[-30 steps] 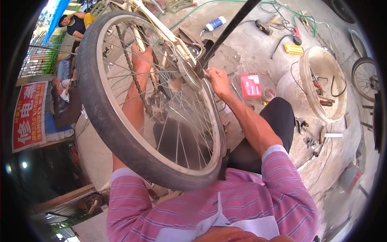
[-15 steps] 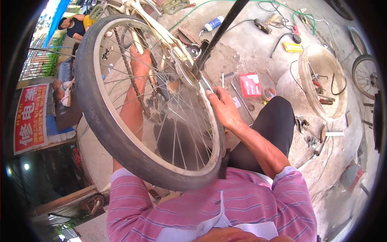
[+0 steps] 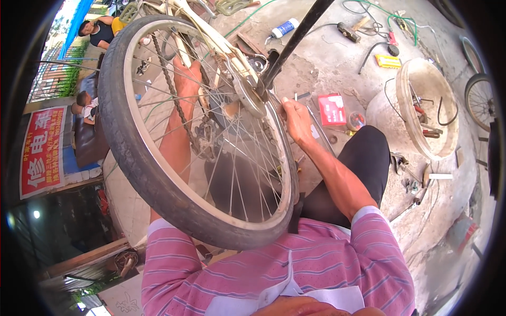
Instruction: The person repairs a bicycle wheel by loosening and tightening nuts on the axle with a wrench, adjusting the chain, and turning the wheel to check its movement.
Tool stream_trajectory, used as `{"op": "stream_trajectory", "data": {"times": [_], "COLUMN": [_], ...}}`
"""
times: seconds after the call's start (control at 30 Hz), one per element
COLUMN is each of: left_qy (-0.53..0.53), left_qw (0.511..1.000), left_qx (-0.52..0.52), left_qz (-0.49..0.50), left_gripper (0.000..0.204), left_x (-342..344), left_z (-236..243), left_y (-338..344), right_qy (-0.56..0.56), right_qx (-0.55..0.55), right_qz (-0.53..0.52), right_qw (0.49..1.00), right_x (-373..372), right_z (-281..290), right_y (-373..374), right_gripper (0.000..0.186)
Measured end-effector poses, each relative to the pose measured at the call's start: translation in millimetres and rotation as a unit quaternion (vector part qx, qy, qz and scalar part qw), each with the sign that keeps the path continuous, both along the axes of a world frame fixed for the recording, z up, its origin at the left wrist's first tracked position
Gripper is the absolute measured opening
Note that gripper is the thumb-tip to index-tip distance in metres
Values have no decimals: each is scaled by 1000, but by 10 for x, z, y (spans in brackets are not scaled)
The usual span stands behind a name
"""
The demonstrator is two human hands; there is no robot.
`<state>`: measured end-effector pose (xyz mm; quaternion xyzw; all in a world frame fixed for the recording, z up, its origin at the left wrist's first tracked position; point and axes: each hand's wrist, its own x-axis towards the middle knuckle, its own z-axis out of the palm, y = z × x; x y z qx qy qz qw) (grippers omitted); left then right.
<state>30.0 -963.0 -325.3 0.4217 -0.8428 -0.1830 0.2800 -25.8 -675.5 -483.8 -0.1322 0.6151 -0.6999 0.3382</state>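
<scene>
A bicycle wheel (image 3: 158, 195) with a worn black tyre and thin spokes is tilted in front of me, still in its cream bicycle frame (image 3: 203, 29). Seen through the spokes, my left hand (image 3: 187, 79) is closed around a cream frame tube beside the chain (image 3: 176, 100). My right hand (image 3: 298, 120) is just off the wheel's right side, with fingers curled and thumb pressed to them; whatever they hold, if anything, cannot be made out. A round metal guard (image 3: 249, 97) sits near the hub, and a black bar (image 3: 295, 45) slants up from it.
On the right stands a pale bucket (image 3: 377, 108) with tools in it. Near it lie a red box (image 3: 331, 109), a yellow box (image 3: 388, 61), a hammer (image 3: 348, 33) and a white-blue bottle (image 3: 284, 28). Two people are at the far left, by a red sign (image 3: 42, 152).
My right hand has come away from the wheel's rim and its fingers have curled in. My left hand stays on the tube. The whole view has shifted slightly.
</scene>
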Motion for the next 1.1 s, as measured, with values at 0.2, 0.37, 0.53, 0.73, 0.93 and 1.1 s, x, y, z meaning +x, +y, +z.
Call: {"op": "stream_trajectory", "data": {"times": [0.2, 0.37, 0.53, 0.73, 0.93, 1.1], "left_qy": [-1, 6, -8, 8, 20, 54], "left_qw": [1000, 1000, 1000, 1000, 999, 998], "left_qx": [-2, -5, -19, -9, -21, -4], "left_qz": [-7, -8, -4, -21, -19, -43], "left_gripper": [50, 49, 49, 59, 54, 52], "left_x": [-28, -5, 12, -21, -30, 26], "left_z": [25, 31, 61, -12, 83, 100], "left_y": [6, 16, 29, -36, 99, 70], "right_qy": [-51, -30, -42, 7, -32, 31], "right_qx": [-115, -150, -166, -140, 11, 66], "right_qz": [27, 57, 57, 38, 52, 98], "right_qw": [992, 987, 984, 989, 998, 992], "right_x": [-247, -327, -306, -333, 14, 115], "right_z": [-433, -549, -392, -349, 451, 949], "right_y": [-356, -379, -433, -421, 250, 493], "right_gripper": [39, 33, 32, 32, 41, 43]}}
